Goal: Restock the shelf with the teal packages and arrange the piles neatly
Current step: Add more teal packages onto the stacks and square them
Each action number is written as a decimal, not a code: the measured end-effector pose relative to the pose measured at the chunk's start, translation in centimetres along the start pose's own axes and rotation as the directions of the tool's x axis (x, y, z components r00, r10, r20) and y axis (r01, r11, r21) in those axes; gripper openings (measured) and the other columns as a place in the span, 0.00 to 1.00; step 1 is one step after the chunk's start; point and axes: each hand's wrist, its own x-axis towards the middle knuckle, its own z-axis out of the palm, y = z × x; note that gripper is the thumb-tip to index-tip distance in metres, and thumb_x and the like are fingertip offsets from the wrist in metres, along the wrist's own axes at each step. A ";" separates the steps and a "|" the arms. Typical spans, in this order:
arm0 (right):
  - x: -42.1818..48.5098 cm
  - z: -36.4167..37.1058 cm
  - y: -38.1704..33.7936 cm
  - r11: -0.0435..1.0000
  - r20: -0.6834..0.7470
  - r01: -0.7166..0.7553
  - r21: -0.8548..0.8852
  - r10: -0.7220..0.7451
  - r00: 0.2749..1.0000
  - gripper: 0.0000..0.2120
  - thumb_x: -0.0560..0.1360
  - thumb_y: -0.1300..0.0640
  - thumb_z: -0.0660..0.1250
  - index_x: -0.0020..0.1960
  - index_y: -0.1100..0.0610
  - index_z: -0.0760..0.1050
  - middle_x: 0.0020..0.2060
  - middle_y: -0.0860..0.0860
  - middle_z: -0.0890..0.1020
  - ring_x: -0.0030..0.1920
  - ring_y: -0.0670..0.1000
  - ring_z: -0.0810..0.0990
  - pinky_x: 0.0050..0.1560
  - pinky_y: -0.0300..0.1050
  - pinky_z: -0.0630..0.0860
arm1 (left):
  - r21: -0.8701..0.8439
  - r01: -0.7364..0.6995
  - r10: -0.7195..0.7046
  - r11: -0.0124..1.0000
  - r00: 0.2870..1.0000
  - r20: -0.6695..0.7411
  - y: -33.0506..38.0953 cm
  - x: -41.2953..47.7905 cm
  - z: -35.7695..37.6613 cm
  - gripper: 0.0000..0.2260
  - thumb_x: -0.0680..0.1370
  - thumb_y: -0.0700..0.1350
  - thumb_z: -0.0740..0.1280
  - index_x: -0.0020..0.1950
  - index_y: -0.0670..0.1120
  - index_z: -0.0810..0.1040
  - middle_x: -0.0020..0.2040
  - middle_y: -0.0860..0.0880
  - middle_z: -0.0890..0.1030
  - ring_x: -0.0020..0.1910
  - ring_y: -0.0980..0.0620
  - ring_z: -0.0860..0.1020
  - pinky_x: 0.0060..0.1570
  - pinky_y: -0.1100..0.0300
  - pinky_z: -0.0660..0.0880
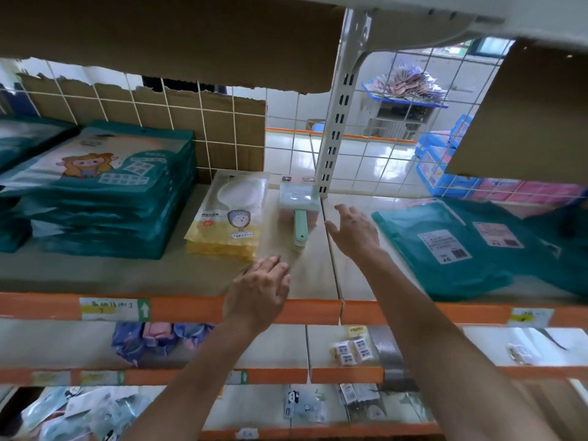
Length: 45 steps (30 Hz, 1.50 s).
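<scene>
Both bare forearms fill the bottom of the shot, stretched out over the orange shelf edge. Going left to right: well off to the left of the left hand sits a tall stack of teal packages, cartoon side up and pretty squared off. Another teal pile sits just beside it at the frame edge. Just up and left of that hand's fingertips there's a small pile of yellow packs. Left hand itself is palm down, fingers straight and loosely together, nothing in it, right at the front of the shelf board. Between the two hands, a bit further back, is a mint-handled brush thing in clear packaging. Right hand is spread wide, fingers fanned, holding nothing, above the board. Just to its right lies a teal package, label side up and sitting askew. More teal stuff is rumpled beyond it, too blurry to sort out.
</scene>
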 end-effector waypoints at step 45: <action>-16.2 -10.9 28.8 0.998 -0.010 0.057 -0.029 -0.057 0.998 0.28 0.80 0.45 0.55 0.76 0.50 0.51 0.76 0.53 0.54 0.76 0.55 0.50 0.74 0.54 0.47 | -0.022 0.041 -0.040 0.999 0.998 0.041 27.8 -0.5 3.9 0.20 0.80 0.50 0.58 0.71 0.47 0.66 0.69 0.47 0.70 0.66 0.46 0.70 0.63 0.50 0.66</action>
